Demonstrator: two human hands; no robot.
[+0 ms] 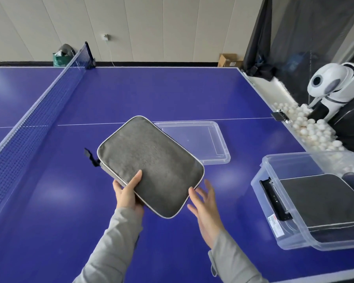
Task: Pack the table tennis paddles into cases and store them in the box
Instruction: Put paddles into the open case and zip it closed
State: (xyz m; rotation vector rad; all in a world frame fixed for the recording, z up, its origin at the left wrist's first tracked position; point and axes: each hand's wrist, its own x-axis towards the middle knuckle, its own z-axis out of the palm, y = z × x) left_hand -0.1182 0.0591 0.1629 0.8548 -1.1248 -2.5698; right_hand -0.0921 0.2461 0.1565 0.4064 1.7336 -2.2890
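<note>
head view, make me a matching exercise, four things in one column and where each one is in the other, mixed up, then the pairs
Things
1. grey case
2. lid
3. dark case
4. balls

Places
A. inside the clear box
B. flat on the table, behind the grey case
C. held above the table by the left hand
D. piled in the tray off the table's right edge

Pairs: 1-C, 2-B, 3-A, 4-D

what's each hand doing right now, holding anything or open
Left hand: grips the near corner of the grey paddle case, thumb on top, holding it above the table.
Right hand: open, fingers spread, beside the case's near edge, holding nothing.
</note>
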